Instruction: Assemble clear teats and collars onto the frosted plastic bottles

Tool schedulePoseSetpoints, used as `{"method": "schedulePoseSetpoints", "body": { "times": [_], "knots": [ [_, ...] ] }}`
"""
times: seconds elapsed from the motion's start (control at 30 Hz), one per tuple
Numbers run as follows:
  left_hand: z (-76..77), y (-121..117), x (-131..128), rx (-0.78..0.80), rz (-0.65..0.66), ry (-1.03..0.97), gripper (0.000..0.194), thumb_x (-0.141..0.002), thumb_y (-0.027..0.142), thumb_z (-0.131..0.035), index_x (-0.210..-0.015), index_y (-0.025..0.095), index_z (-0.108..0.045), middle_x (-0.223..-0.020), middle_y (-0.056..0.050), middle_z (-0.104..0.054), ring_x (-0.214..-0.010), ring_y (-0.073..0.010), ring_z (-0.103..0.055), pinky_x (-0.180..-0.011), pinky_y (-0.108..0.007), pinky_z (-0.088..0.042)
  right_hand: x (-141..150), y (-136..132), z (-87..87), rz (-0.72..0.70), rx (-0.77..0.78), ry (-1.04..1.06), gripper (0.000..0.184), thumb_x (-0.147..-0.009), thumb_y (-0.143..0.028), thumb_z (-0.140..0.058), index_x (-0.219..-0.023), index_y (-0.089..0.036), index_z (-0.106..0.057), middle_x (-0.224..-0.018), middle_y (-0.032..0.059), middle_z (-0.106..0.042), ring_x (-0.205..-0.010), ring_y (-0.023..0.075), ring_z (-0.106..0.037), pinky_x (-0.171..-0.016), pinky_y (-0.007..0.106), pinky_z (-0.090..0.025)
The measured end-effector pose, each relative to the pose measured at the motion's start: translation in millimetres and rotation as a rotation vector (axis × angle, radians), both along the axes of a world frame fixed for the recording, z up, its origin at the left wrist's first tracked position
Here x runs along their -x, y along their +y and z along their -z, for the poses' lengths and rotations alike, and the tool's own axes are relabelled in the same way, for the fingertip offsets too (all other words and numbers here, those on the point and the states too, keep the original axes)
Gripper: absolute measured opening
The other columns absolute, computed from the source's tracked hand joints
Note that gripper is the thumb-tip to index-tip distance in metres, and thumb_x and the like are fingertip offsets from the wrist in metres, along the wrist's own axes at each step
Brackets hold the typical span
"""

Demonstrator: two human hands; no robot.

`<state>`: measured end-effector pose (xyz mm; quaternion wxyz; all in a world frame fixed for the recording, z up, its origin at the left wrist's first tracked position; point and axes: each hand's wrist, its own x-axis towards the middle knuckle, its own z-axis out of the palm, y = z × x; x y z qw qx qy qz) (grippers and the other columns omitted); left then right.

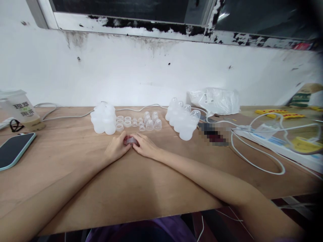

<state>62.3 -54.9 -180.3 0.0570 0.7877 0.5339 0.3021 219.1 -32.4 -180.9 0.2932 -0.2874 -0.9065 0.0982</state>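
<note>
Got purple clothing (164, 229) right down at the bottom edge, with bare forearms (191, 169) reaching forward over a brown wooden table (121, 198). Holding a clear ring (131, 141) there, toward the middle of the tabletop, with the left hand (116, 147) and right hand (145, 145) grasping it from opposite sides, fingers curled round it. Looks like see-through plastic, short and round, kinda shiny along the front. Can't tell much about the rest, being half covered by fingers.

Can see other rings (119, 127) just beyond the hands, then small caps (142, 128), then domed covers (149, 125), all clear, set out between two bunches of white containers (103, 117). Also see clear domes on top of the right-hand bunch.

As for writing, can read 现萃 and 果茶 in dark print on the drink cup (24, 112) at far left, with a bit of green between. Can spot tiny print on the plastic bag (219, 101) by the wall, too small to read. Same deal with the yellow packets (280, 114), marked in red, and the green-and-brown packet (305, 95), both too blurry.
</note>
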Motion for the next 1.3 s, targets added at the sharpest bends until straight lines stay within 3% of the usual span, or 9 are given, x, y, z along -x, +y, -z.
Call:
{"method": "schedulePoseSetpoints", "body": {
  "times": [0.4, 0.7, 0.9, 1.3],
  "knots": [
    [-2.4, 2.1, 1.5, 0.014, 0.061, -0.04, 0.008, -0.068, 0.022, -0.046, -0.071, 0.019, -0.039, -0.062, 0.004, -0.05, -0.054, -0.0101, -0.048, -0.051, -0.021, -0.034, 0.4, 1.3, 3.9, -0.014, -0.049, 0.006, 0.029, -0.074, -0.007, -0.037, -0.101, -0.014, -0.044, -0.093, 0.0063, -0.049, -0.084, 0.0141, -0.047, -0.076, 0.028, -0.04],
    [-10.1, -5.2, -5.4, -0.047, -0.005, 0.009, 0.004, -0.069, 0.017, -0.041, -0.07, 0.02, -0.039, -0.063, 0.002, -0.051, -0.057, -0.0124, -0.05, -0.051, -0.023, -0.034, 0.8, -6.2, -0.9, 0.0, -0.081, 0.069, 0.032, -0.071, -0.004, -0.036, -0.101, -0.016, -0.044, -0.094, 0.0066, -0.049, -0.085, 0.0144, -0.047, -0.078, 0.028, -0.039],
    [-4.5, -8.2, -2.4, -0.064, -0.064, -0.068, 0.007, -0.067, 0.016, -0.042, -0.072, 0.02, -0.039, -0.065, 0.002, -0.053, -0.058, -0.0121, -0.051, -0.053, -0.022, -0.036, -1.0, -5.8, 0.0, 0.025, -0.054, 0.088, 0.034, -0.075, -0.011, -0.039, -0.108, -0.017, -0.037, -0.098, 0.0069, -0.052, -0.08, 0.0136, -0.052, -0.072, 0.027, -0.04],
    [-5.5, -12.0, -6.3, -0.028, -0.127, -0.053, 0.006, -0.07, 0.023, -0.043, -0.071, 0.02, -0.038, -0.062, 0.002, -0.053, -0.055, -0.0119, -0.05, -0.05, -0.023, -0.035, 0.7, -8.0, -0.2, 0.1, -0.028, 0.089, 0.015, -0.075, -0.013, -0.039, -0.089, -0.018, -0.041, -0.07, 0.0003, -0.054, -0.059, 0.0112, -0.05, -0.058, 0.022, -0.037]
  ]
}}
